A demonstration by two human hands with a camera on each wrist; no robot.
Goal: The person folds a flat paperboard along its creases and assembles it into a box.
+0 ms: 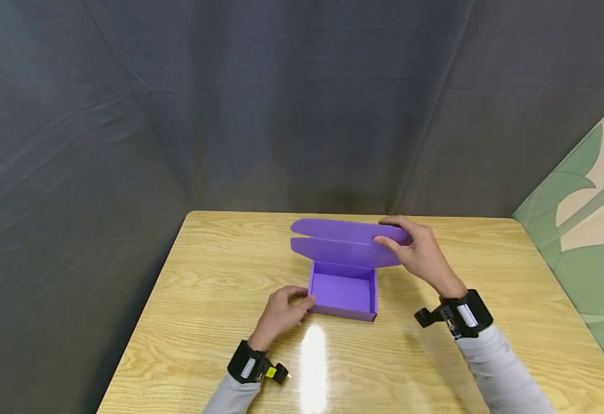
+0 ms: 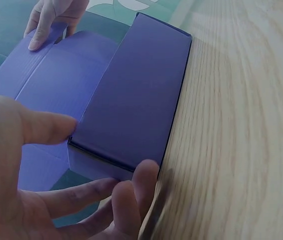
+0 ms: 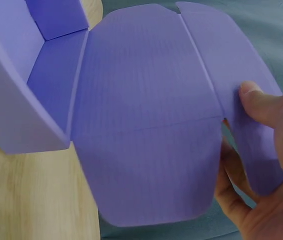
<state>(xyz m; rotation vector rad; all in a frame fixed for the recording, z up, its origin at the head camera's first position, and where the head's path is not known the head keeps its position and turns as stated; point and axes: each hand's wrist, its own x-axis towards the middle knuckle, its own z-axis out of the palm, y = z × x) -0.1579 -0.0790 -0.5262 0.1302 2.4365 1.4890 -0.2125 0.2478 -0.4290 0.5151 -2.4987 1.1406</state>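
A purple cardboard box point(image 1: 340, 290) sits on the wooden table, its inside bare and its hinged lid point(image 1: 340, 252) raised at the back. My right hand point(image 1: 420, 253) pinches the lid's front flap point(image 3: 231, 55) near its right end, thumb on the near face and fingers behind. The lid's side flap point(image 3: 151, 175) spreads outward in the right wrist view. At the box's front left corner, my left hand point(image 1: 283, 313) grips the box, its thumb at the top edge and its fingers low along the side. The front wall point(image 2: 131, 95) faces the left wrist camera.
The wooden table point(image 1: 203, 276) extends around the box on all sides. A dark grey curtain point(image 1: 291, 115) hangs behind the table and along its left. On the right stands a panel point(image 1: 581, 241) with a green leaf pattern. Each wrist wears a black camera band point(image 1: 465, 315).
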